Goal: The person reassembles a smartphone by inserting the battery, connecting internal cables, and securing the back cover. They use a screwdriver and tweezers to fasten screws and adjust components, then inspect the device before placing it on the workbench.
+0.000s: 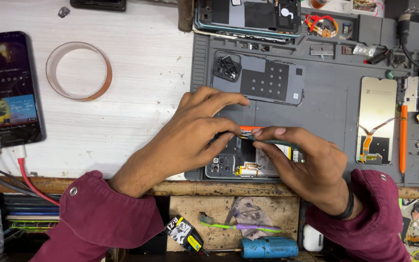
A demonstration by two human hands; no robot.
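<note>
Starting at the far left of the bench (136, 97), a smartphone (8, 90) lies face up with its screen lit, fed by a red charging cable (30, 182). Just right of it sits a ring of clear tape (78, 71). Past that begins the grey repair mat (326, 102), where a detached back cover (263, 77) lies with its inner side up, a black camera surround at its left corner.

The left hand (195, 136) presses down on the opened phone (248, 162) at the mat's near edge, fingertips bent onto its upper rim; this grip steadies the phone rather than closing around it. The right hand (306, 162) meets it from the other side, pinching a thin dark-green tool (272, 142) between thumb and fingers, tip aimed at an orange part near the phone's top edge. Whether the tip touches is hidden by the fingers.

Judging from the layout, disassembly is well along: the cover is off and the board, camera and flex cables are bare, while the internals look to be still seated in the frame.

Farther right rest a separated display panel (376, 119) with orange flex ribbons and an orange spudger (403, 140). Below the bench edge lie a toothbrush (238, 226) and a blue driver (269, 247).
</note>
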